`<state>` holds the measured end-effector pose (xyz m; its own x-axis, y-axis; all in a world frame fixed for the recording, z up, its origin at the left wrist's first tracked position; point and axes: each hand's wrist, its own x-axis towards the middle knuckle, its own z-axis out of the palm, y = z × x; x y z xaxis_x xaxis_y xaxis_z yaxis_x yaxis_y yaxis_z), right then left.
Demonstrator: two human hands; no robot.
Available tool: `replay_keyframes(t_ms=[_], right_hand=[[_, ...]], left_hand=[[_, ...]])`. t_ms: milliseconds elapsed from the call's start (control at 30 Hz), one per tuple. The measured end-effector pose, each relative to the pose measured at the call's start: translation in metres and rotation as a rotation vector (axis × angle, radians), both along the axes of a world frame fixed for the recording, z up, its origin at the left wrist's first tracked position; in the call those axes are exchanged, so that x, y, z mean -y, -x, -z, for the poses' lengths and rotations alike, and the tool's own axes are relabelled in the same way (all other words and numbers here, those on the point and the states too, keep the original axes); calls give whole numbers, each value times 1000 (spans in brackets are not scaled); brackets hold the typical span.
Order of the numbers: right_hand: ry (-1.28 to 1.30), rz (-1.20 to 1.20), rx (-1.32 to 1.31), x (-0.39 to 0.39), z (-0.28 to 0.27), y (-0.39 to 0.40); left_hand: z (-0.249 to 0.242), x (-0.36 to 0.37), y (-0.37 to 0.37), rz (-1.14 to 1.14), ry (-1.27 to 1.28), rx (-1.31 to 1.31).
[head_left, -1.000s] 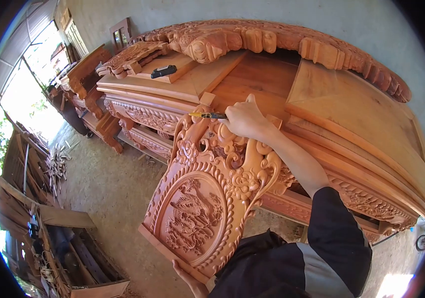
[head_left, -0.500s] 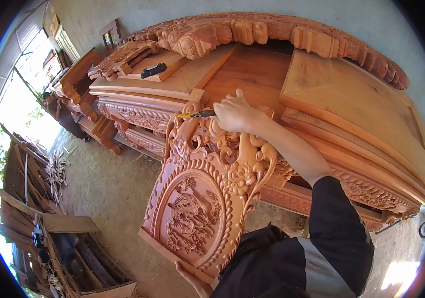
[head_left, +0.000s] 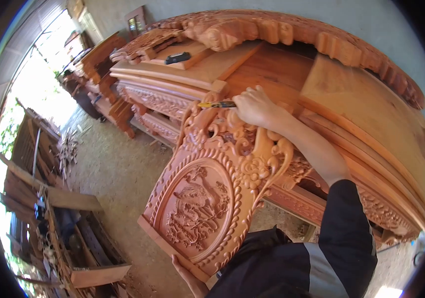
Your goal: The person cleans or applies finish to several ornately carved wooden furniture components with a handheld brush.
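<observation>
A carved wooden panel (head_left: 245,198), with an oval relief of a bird and flowers and a scrolled top, leans at a slant in front of me. Its scrolled end lies up against the long carved furniture piece (head_left: 192,79). My right hand (head_left: 254,107) is closed round a small brush (head_left: 217,105), whose yellowish tip points left over the scrollwork. At the panel's lower edge, my left hand (head_left: 188,278) holds it from below; most of its fingers are hidden behind the wood.
A dark tool (head_left: 177,58) lies on the furniture top, near a long carved rail (head_left: 292,32). At lower left stands a wooden crate (head_left: 101,275) with planks inside. Scrap sticks (head_left: 67,149) lie on the floor. Another person (head_left: 81,94) is at far left.
The view has swung, so the panel and furniture sit farther right. My right hand stays at the scrollwork with the brush, and my left hand stays at the lower edge.
</observation>
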<state>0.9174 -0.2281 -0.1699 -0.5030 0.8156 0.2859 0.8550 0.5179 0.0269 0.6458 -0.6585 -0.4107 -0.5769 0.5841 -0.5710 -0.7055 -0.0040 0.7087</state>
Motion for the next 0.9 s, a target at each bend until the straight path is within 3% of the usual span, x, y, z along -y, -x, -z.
replay_keyframes(t_ms=[500, 700, 800, 833, 900], right_hand=[[326, 92, -8, -8, -12, 3], [519, -82, -7, -46, -10, -14], [542, -80, 25, -58, -6, -15], [372, -167, 21, -67, 7, -19], [273, -210, -26, -89, 18, -23]], left_hand=[[-34, -8, -8, -166, -126, 1], [-44, -5, -6, -185, -118, -19], [-48, -4, -4, -165, -154, 10], [-47, -3, -3, -159, -150, 8], [-46, 0, -1, -152, -145, -31]])
